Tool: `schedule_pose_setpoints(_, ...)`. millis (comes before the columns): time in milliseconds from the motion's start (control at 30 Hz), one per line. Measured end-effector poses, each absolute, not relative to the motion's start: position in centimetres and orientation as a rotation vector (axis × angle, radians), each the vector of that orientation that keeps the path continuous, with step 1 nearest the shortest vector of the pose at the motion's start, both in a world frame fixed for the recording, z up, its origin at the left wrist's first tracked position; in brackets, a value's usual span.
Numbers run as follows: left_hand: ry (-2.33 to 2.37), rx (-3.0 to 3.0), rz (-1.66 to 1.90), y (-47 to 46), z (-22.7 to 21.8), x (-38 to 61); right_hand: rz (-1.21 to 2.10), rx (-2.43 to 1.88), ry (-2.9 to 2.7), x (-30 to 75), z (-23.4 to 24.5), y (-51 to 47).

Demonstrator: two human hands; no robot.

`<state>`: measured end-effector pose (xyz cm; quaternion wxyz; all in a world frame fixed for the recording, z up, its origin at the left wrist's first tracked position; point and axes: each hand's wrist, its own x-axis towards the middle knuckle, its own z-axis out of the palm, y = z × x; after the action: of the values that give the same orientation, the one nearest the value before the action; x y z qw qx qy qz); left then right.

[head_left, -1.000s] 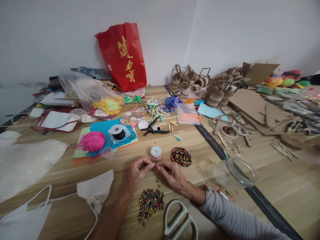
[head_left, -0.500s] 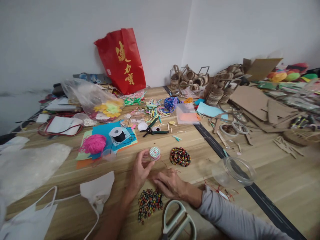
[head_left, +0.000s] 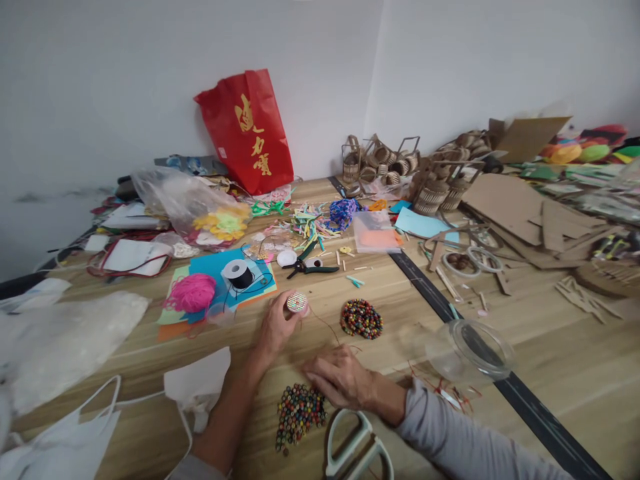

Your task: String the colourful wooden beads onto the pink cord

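My left hand [head_left: 277, 328] is closed round a small spool of thin red cord [head_left: 297, 303] on the wooden table [head_left: 380, 293]. A strand of that cord [head_left: 327, 325] runs from the spool to my right hand [head_left: 339, 376], which rests knuckles up with its fingers curled on the strand. Just below my right hand lies a loose heap of coloured beads [head_left: 299, 412]. A round beaded mat [head_left: 361, 318] lies to the right of the spool.
Large scissors [head_left: 356, 448] lie at the near edge, a clear glass jar [head_left: 467, 347] on its side to the right. Pliers [head_left: 307, 265], a black thread spool [head_left: 237, 273], pink yarn [head_left: 191, 293], plastic bags, a red bag [head_left: 247, 131] and cardboard pieces crowd the far side.
My hands parted. The left moved up and took hold of the spool; the right drew back toward me, pulling the cord out between them.
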<state>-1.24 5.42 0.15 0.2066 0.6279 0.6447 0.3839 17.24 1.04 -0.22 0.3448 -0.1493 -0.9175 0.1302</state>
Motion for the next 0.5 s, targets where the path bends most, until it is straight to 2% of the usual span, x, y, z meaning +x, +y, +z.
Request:
schedule_pose_setpoints(200, 1.731, 1.773, 1.031, 5.0, -0.5, -2.4, 0.509, -0.481, -2.272, 17.4, -0.3, 1.3)
schedule_pose_setpoints(400, 1.799, 1.626, 1.284, 2.0, 0.2, -2.2, 0.710, -0.635, -2.128, 17.1, -0.6, 1.8)
schedule_pose_setpoints(500, 1.794, 1.484, 1.142, -0.1, 1.2, -1.6, 0.732, -0.669, -2.105, 17.0, -0.7, 1.9)
